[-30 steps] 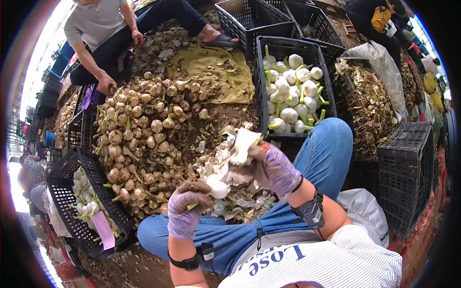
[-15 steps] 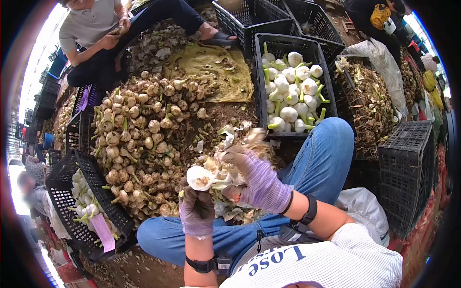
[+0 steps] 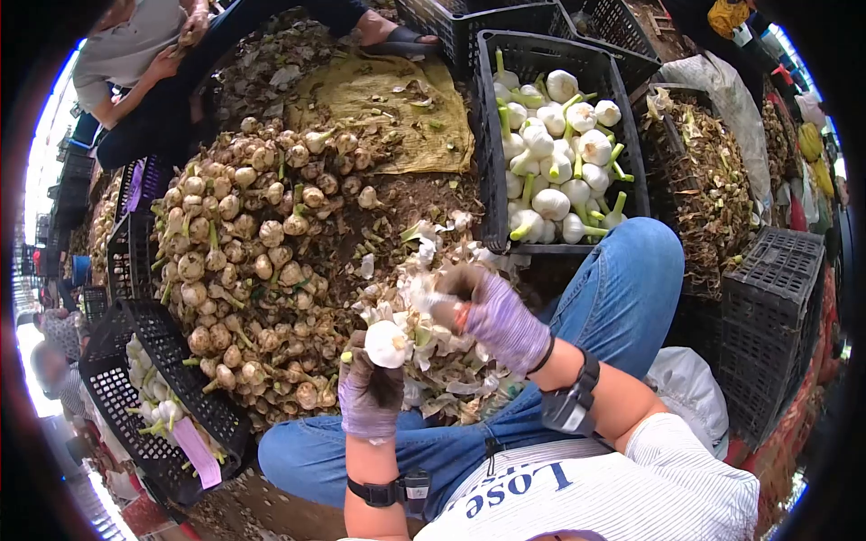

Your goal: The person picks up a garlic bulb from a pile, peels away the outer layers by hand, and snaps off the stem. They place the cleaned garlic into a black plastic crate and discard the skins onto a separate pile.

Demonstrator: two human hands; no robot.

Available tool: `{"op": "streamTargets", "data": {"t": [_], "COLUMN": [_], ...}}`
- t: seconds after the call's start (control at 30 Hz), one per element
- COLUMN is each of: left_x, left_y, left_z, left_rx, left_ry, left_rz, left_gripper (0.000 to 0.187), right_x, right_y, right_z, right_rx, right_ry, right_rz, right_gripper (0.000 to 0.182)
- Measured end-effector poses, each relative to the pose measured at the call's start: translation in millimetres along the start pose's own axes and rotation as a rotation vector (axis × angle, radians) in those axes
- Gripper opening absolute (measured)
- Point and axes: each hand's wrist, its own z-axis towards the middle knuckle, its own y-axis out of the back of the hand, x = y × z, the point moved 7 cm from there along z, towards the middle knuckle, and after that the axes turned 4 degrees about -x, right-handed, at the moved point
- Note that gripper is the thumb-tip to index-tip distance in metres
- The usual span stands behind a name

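My left hand (image 3: 371, 392), in a dirty purple glove, grips a white garlic bulb (image 3: 388, 344) with its short green stem pointing left. To the right of the bulb and apart from it, my right hand (image 3: 487, 317) is gloved too, its fingers curled and partly blurred. Something orange-red shows at those fingers, too small to name. Beneath both hands lies a heap of peeled garlic skins (image 3: 451, 361). Unpeeled, brownish garlic bulbs (image 3: 262, 243) form a large pile to the left.
A black crate (image 3: 487, 135) of clean white bulbs stands beyond my knee. Another crate (image 3: 162, 316) with garlic and a pink tag is at left. A seated person (image 3: 135, 63) is at upper left. Yellow sacking (image 3: 397, 108) covers some ground. Dry husks (image 3: 704, 180) fill a container at right.
My right hand has moved up and away from the bulb, widening the gap. The bulb stays in my left hand, a little further right. The whole view has shifted slightly.
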Motion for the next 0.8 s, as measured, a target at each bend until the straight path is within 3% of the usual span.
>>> {"op": "streamTargets", "data": {"t": [0.1, 0.2, 0.27, 0.33, 0.37, 0.4, 0.47, 0.5, 0.53, 0.6, 0.63, 0.7, 0.8], "left_x": [-17, -47, -60, -77, -80, -79, -70, -65, -64, -48, -45, -35, -29], "left_y": [3, 14, 42, 43, 36, 26, 28, 55, 45, 10, 38, 38, 27], "left_z": [30, 76, 120, 153, 170, 201, 247, 285, 303, 319, 354, 378, 378], "left_rx": [-0.045, -0.037, -0.331, -0.435, -0.581, -0.376, -0.376, -0.307, -0.305, -0.464, -0.454, -0.461, -0.581], "left_ry": [-0.070, -0.184, -0.128, -0.198, -0.195, -0.292, -0.261, -0.302, -0.382, -0.166, -0.281, -0.202, -0.161], "left_rz": [-0.014, 0.014, 0.046, 0.582, 0.752, 0.912, 1.138, 1.192, 1.519, 1.576, 1.706, 1.749, 1.851], "left_gripper": [0.030, 0.040, 0.035, 0.030, 0.029, 0.033, 0.037, 0.041, 0.046, 0.052, 0.049, 0.049, 0.043], "right_x": [-27, -33, -32, -39, -36, -45, -76, -86, -89, -97, -97, -63, -55], "right_y": [0, 4, 4, 6, 8, 12, 21, 28, 34, 41, 46, 45, 40], "right_z": [4, 10, 16, 22, 27, 28, 32, 30, 30, 34, 36, 42, 50], "right_rx": [0.035, 0.050, 0.104, 0.112, 0.124, 0.105, 0.142, 0.047, 0.036, -0.024, -0.039, -0.089, -0.008], "right_ry": [-0.045, -0.035, 0.081, -0.032, -0.073, -0.105, -0.121, -0.161, -0.174, -0.143, -0.144, 0.049, -0.046], "right_rz": [-0.113, -0.239, -0.416, -0.464, -0.540, -0.435, -0.411, -0.373, -0.527, -0.511, -0.516, -0.654, -0.480], "right_gripper": [0.026, 0.023, 0.021, 0.026, 0.028, 0.030, 0.032, 0.030, 0.028, 0.029, 0.029, 0.030, 0.031]}}
